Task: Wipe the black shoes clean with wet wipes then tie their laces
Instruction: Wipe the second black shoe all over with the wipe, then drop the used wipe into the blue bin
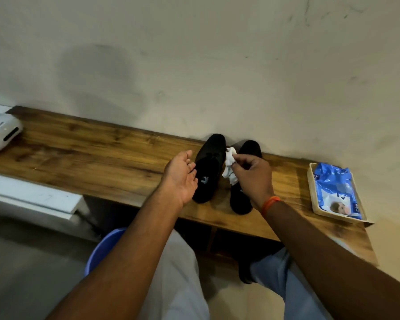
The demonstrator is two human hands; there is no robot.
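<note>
Two black shoes stood side by side on the wooden counter (102, 158), toes against the back edge by the wall, toward the counter's right half. The left shoe (209, 167) showed its open mouth and a small light logo on the insole; its laces looked loose, though they were dark on dark and hard to read. The left hand (183, 176) hovered just beside that shoe's outer side, palm up and fingers spread, holding nothing. The right hand (252, 174) (an orange band (269, 204) on its wrist) pinched a crumpled white wet wipe (229, 168) between thumb and fingertips, above the gap between the shoes and partly covering the right shoe (247, 158). Near the counter's right end a blue pack of wet wipes (335, 190) lay in a shallow pale tray (311, 181). A white device (0, 135) sat at the far left corner.
</note>
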